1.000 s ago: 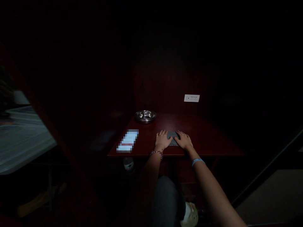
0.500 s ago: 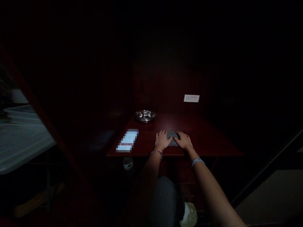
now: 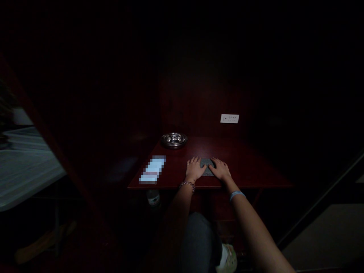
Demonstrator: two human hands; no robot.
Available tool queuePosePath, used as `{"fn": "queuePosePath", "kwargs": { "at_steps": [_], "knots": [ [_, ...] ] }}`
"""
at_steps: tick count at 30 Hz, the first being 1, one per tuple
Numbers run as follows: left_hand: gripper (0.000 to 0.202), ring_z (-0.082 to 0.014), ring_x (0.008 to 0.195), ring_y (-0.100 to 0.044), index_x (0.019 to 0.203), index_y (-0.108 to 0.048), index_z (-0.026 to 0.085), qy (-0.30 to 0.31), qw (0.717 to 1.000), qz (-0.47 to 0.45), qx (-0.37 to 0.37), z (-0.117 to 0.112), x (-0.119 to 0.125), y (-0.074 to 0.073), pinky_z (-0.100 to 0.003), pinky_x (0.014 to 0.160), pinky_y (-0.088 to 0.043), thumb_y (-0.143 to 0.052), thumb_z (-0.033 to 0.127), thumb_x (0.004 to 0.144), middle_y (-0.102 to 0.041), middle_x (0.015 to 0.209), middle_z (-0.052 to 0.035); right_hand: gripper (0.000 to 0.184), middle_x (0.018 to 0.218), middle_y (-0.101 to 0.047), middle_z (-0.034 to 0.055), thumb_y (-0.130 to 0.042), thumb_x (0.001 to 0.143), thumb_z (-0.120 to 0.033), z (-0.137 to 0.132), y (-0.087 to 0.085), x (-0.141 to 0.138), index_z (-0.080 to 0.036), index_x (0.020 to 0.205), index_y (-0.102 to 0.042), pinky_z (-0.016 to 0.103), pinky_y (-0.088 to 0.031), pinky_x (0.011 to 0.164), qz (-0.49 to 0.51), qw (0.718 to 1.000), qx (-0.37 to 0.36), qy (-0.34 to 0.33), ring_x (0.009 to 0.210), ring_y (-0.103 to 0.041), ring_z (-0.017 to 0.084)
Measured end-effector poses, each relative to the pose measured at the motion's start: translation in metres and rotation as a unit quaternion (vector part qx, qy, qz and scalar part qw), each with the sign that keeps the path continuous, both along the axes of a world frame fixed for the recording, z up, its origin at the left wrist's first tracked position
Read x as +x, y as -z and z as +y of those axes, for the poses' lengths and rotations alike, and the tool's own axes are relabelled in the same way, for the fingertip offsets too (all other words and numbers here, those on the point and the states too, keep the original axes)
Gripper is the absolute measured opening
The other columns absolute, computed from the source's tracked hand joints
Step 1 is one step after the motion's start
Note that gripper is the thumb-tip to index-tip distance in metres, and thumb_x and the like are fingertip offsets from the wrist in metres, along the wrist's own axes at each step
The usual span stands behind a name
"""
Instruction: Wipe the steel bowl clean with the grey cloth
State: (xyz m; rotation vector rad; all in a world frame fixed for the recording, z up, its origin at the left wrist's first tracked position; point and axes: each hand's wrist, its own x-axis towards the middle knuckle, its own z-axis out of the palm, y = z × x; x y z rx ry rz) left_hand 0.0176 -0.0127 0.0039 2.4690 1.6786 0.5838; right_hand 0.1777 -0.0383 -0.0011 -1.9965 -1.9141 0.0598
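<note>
On the desk (image 3: 241, 153), the gray cloth (image 3: 208, 173) is being touched at its sides by the left hand (image 3: 195, 168) and right hand (image 3: 221, 170), fingers being spread loose.

Head-worn view, forward and down

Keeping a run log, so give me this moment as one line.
left hand: open, palm down on left edge of grey cloth | right hand: open, palm down on its right edge | metal dishware: back left of table
</note>
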Motion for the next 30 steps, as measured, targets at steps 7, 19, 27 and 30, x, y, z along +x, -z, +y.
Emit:
{"fn": "queuePosePath", "kwargs": {
  "at_steps": [7, 19, 27, 30],
  "knots": [
    [0.064, -0.027, 0.148, -0.028, 0.146, -0.045, 0.014, 0.004, 1.0, 0.0, -0.007, 0.0, -0.001, -0.002, -0.047, 0.121, -0.022, -0.034, 0.051, 0.095, -0.039, 0.157, -0.0115, 0.056, 0.155, -0.043, 0.0052, -0.038, 0.098, -0.048, 0.0, 0.0, 0.0, -0.024, 0.149, -0.043, 0.041, -0.021, 0.119, 0.004, 1.0, 0.001, 0.003, 0.144, -0.035, 0.021],
    [0.073, -0.0301, 0.153, -0.016, 0.154, -0.03, 0.022, 0.023, 0.998, -0.002, 0.055, 0.037, -0.03, -0.028, -0.052, 0.121, -0.02, -0.038, 0.06, 0.092, -0.013, 0.167, -0.0119, 0.058, 0.153, -0.045, 0.0069, -0.035, 0.097, -0.046, -0.004, 0.003, -0.011, -0.018, 0.147, -0.047, 0.049, -0.004, 0.122, 0.006, 0.994, 0.023, 0.105, 0.151, -0.018, 0.027],
    [0.056, -0.0289, 0.143, -0.038, 0.143, -0.047, 0.014, -0.051, 0.981, 0.111, 0.153, 0.123, -0.083, -0.077, -0.047, 0.117, -0.025, -0.03, 0.043, 0.098, -0.046, 0.152, -0.017, 0.06, 0.153, -0.045, 0.0096, -0.032, 0.097, -0.044, -0.002, 0.002, -0.014, -0.014, 0.147, -0.047, 0.046, -0.009, 0.122, 0.011, 0.994, 0.031, 0.103, 0.151, -0.019, 0.027],
    [0.056, -0.0304, 0.127, -0.055, 0.138, -0.05, 0.012, -0.069, 0.986, 0.112, 0.104, 0.139, -0.093, -0.075, -0.048, 0.111, -0.031, -0.028, 0.046, 0.099, -0.062, 0.134, -0.0193, 0.061, 0.152, -0.045, 0.0118, -0.032, 0.097, -0.044, -0.002, 0.001, -0.015, -0.013, 0.147, -0.047, 0.046, -0.011, 0.122, 0.012, 0.995, 0.035, 0.092, 0.151, -0.02, 0.028]
  ]
}}
